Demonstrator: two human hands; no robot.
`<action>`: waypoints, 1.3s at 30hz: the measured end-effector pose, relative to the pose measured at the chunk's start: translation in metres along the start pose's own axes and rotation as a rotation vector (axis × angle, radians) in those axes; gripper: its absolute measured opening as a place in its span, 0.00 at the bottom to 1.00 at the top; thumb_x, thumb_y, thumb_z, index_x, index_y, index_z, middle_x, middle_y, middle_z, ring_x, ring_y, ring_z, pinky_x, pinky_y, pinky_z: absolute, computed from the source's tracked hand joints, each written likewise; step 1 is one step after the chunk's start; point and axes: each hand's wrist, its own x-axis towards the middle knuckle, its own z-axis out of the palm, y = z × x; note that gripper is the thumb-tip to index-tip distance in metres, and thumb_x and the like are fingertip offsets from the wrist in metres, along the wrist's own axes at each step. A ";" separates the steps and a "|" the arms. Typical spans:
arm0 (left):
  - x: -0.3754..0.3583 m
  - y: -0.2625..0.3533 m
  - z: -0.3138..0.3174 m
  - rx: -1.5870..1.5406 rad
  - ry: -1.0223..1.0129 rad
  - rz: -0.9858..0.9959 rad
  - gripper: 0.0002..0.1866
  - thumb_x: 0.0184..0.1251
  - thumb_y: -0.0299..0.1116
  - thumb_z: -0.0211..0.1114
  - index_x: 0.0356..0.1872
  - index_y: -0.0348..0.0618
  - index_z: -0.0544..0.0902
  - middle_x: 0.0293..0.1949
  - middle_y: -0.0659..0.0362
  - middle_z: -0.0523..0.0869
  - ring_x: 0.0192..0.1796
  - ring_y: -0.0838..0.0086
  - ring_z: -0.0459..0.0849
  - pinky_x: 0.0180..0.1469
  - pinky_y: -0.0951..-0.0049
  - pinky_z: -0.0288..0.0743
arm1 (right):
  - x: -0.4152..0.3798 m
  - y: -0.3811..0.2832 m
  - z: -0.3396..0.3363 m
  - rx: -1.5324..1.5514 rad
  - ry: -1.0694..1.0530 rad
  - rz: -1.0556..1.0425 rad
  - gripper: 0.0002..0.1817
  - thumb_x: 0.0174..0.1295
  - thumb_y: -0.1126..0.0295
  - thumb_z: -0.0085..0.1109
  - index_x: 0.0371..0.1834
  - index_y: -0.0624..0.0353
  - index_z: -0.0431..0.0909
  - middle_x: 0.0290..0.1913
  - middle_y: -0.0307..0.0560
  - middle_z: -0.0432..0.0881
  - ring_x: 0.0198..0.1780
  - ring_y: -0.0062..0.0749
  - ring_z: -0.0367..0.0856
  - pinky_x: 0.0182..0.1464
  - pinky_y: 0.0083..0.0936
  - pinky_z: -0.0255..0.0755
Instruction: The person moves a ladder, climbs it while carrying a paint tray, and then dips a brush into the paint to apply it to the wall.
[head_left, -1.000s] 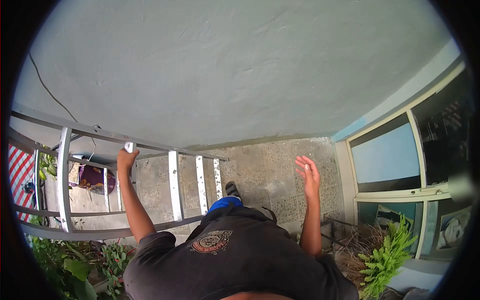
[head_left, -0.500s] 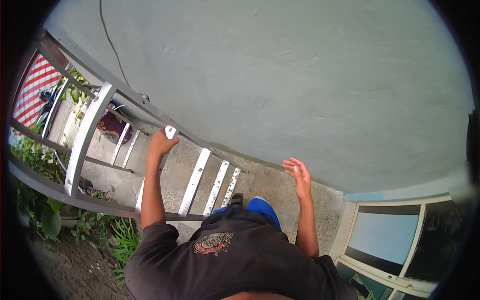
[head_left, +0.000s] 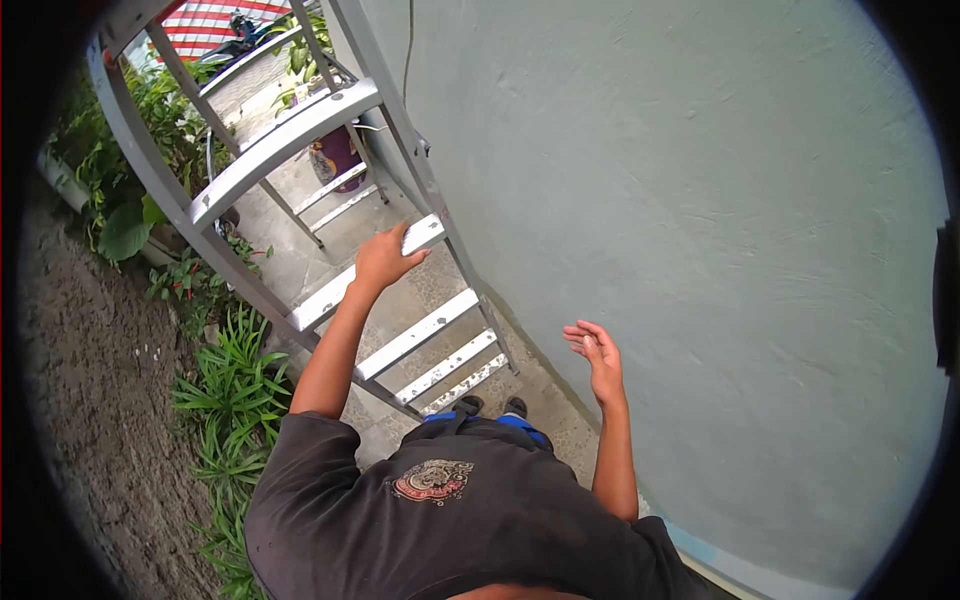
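A metal stepladder [head_left: 416, 333] with paint-spotted white rungs stands open in front of me, to the left of centre. My left hand [head_left: 384, 258] is wrapped over one of its rungs, thumb towards the right end; the fingertips are partly hidden behind it. To the right, my right hand [head_left: 600, 358] is raised in the air near the plastered wall, apart from the ladder. Its fingers are loosely bent and spread from the thumb, with nothing in them.
The grey-green wall [head_left: 680, 220] runs along my right side. Left of the ladder are green plants [head_left: 235, 385] and bare soil [head_left: 110, 400]. A purple pot [head_left: 338, 160] stands behind the ladder's far legs. My feet are on the paved floor [head_left: 555, 410] by its lowest rungs.
My view has turned left, so the window has gone out of sight and more soil shows. My feet now stand side by side. The left hand stays on the rung, the right hand stays raised.
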 end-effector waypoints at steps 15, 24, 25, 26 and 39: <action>-0.068 -0.034 -0.022 0.266 0.076 -0.272 0.33 0.45 0.65 0.71 0.32 0.39 0.82 0.30 0.46 0.86 0.38 0.50 0.86 0.42 0.53 0.79 | 0.008 0.006 -0.042 -0.041 -0.421 0.081 0.18 0.75 0.66 0.48 0.62 0.64 0.72 0.56 0.51 0.82 0.57 0.33 0.79 0.59 0.29 0.70; -0.067 -0.030 -0.019 0.321 0.103 -0.301 0.30 0.46 0.61 0.70 0.34 0.40 0.83 0.33 0.46 0.87 0.39 0.50 0.86 0.43 0.52 0.79 | 0.000 0.015 -0.061 -0.025 -0.465 0.115 0.18 0.74 0.67 0.48 0.62 0.64 0.72 0.55 0.50 0.82 0.56 0.33 0.80 0.59 0.29 0.71; -0.069 -0.030 -0.019 0.326 0.113 -0.293 0.30 0.46 0.61 0.70 0.34 0.40 0.83 0.32 0.46 0.87 0.38 0.49 0.86 0.43 0.52 0.79 | 0.000 0.015 -0.062 -0.012 -0.469 0.111 0.18 0.74 0.67 0.48 0.62 0.64 0.72 0.55 0.50 0.82 0.56 0.33 0.80 0.59 0.29 0.71; -0.070 -0.029 -0.018 0.332 0.115 -0.296 0.30 0.46 0.61 0.70 0.34 0.40 0.83 0.32 0.46 0.87 0.38 0.49 0.86 0.43 0.52 0.79 | 0.001 0.016 -0.064 -0.008 -0.474 0.109 0.18 0.74 0.67 0.48 0.62 0.64 0.72 0.55 0.50 0.82 0.56 0.33 0.80 0.59 0.29 0.71; -0.072 -0.026 -0.016 0.357 0.218 -0.290 0.29 0.42 0.60 0.73 0.32 0.42 0.83 0.30 0.48 0.87 0.34 0.51 0.86 0.40 0.54 0.80 | 0.016 0.017 -0.041 -0.014 -0.631 0.109 0.19 0.74 0.66 0.50 0.64 0.63 0.71 0.56 0.50 0.82 0.58 0.32 0.79 0.60 0.29 0.70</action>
